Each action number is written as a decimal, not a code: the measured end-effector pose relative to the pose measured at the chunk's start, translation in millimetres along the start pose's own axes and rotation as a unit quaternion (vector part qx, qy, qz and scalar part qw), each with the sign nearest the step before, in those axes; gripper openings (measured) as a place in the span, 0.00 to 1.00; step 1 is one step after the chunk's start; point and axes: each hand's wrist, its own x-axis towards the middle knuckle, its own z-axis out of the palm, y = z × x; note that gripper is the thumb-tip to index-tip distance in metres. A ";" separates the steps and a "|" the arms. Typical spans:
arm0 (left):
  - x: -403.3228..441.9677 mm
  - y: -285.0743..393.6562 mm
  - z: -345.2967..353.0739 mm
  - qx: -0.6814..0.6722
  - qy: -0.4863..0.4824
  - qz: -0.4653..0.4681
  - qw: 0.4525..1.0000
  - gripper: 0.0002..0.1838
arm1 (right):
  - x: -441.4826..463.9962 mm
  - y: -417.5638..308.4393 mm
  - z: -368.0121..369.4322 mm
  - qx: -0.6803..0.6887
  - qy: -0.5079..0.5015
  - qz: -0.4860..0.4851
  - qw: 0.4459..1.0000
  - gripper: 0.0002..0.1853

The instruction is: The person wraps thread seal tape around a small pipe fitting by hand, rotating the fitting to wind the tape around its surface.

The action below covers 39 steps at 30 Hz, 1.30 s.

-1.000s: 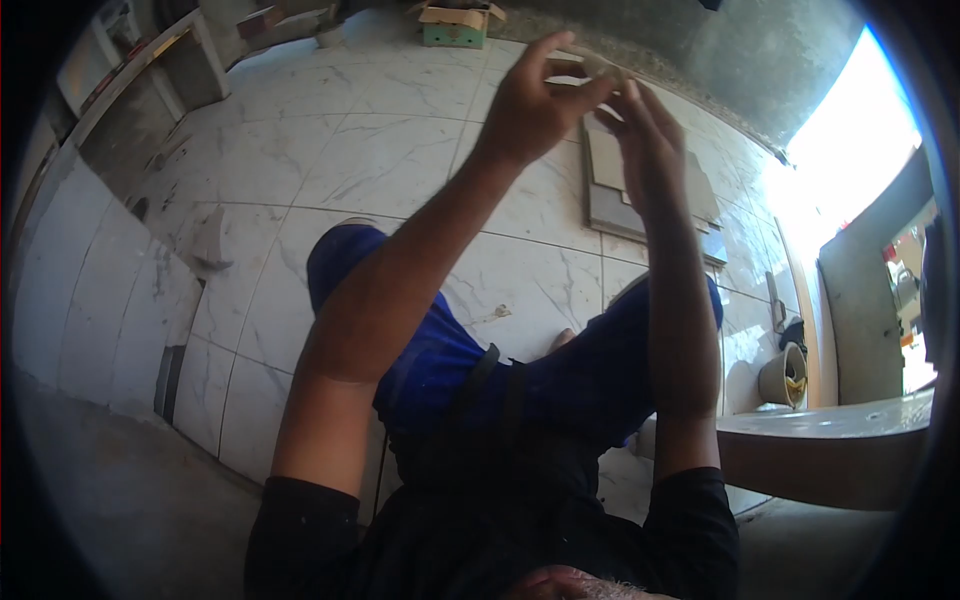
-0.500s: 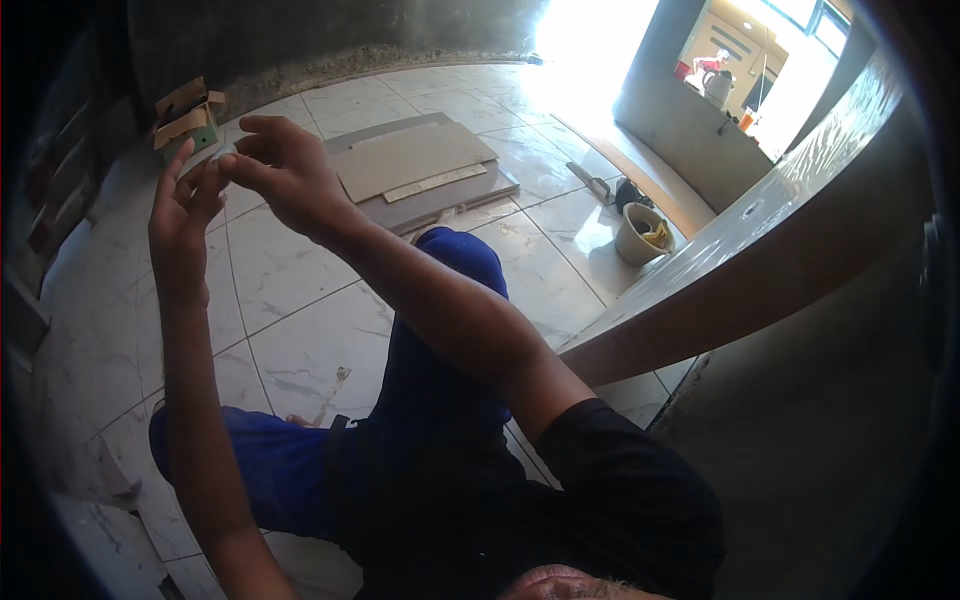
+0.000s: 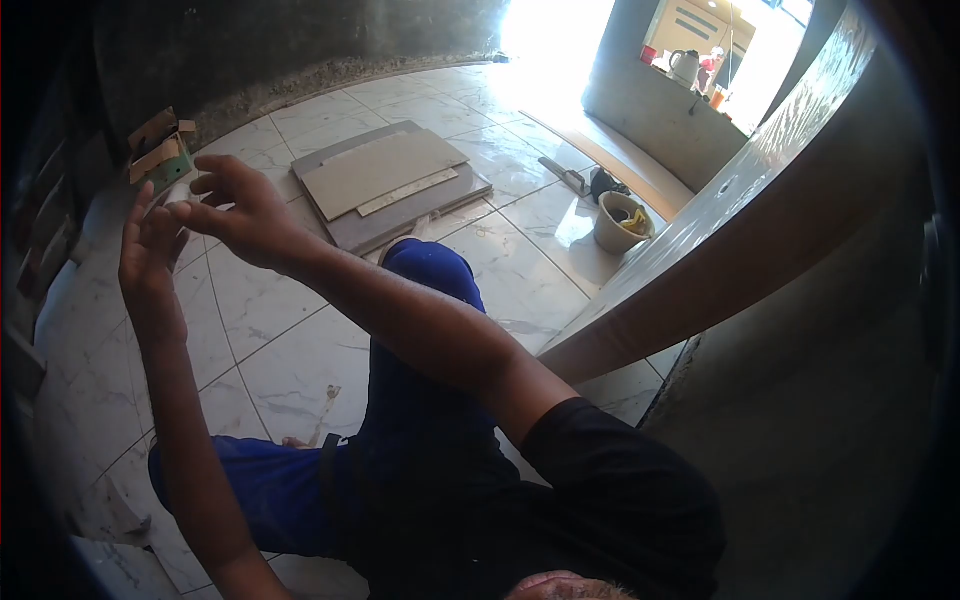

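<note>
small pale piece point(image 3: 179, 193) is between the fingertips of left hand point(image 3: 151, 252) and right hand point(image 3: 240, 212); fingers bent, can't tell which hand pinches it. both hands raised over marble-look tile floor point(image 3: 285, 365). open cardboard box point(image 3: 176, 170) just beyond, stacked flat panels point(image 3: 385, 172) to the right, bucket point(image 3: 617, 239) farther right.

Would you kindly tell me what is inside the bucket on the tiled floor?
Inside the bucket, something yellow shows, too small to identify. The rest looks dark, and the bucket's near side hides the bottom, so anything there cannot be seen.
</note>
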 end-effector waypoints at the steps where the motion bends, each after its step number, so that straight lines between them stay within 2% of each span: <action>1: -0.6 1.7 1.0 0.011 0.009 0.002 1.000 0.34 | 0.0 2.1 1.0 0.015 -0.007 0.002 1.000 0.40; 3: -3.2 7.1 5.0 0.032 0.027 0.004 0.999 0.35 | -1.1 4.4 0.9 0.042 -0.019 0.008 0.999 0.41; 9: -4.3 5.1 6.4 0.036 0.013 -0.021 0.999 0.38 | -2.9 -3.5 -5.6 -0.001 0.010 -0.005 1.000 0.42; 12: -4.2 0.4 3.0 0.039 -0.029 -0.044 0.998 0.35 | -2.2 -0.3 -4.3 0.023 0.045 -0.007 0.999 0.42; 15: -0.5 0.6 4.0 0.079 0.002 0.018 0.997 0.35 | -2.5 -6.5 -6.8 -0.028 0.039 -0.002 0.999 0.43; 18: 2.1 1.2 -1.4 0.069 -0.011 0.006 0.998 0.38 | -5.1 -17.3 -11.2 -0.010 -0.013 0.051 0.999 0.45; 21: 3.1 -7.5 -5.5 0.057 -0.045 0.001 0.997 0.38 | -4.7 -13.5 -9.5 -0.031 0.033 0.008 0.999 0.45; 25: -0.6 -12.4 -1.1 0.010 -0.066 -0.023 0.998 0.37 | -3.7 -14.2 -8.7 0.020 0.053 -0.002 0.998 0.43; 27: -1.3 -13.7 -1.2 0.021 -0.072 -0.016 0.997 0.36 | -3.8 -15.4 -7.8 0.057 0.051 0.021 0.997 0.42; 31: 1.0 -9.8 -0.8 0.055 -0.081 0.020 0.995 0.34 | -0.4 -7.4 -7.6 0.074 0.022 -0.008 0.997 0.41; 33: 1.3 -5.9 -0.9 0.079 -0.041 0.034 0.995 0.33 | 0.0 -2.7 -3.2 0.070 0.019 -0.048 0.996 0.41; 35: 5.2 -9.9 -9.7 0.059 -0.013 0.026 0.998 0.30 | -4.0 -1.3 1.7 0.038 0.014 -0.041 0.998 0.41; 39: -0.3 -9.7 -2.2 0.059 -0.010 0.019 0.998 0.32 | -2.4 -2.9 2.2 0.034 0.019 -0.049 0.998 0.40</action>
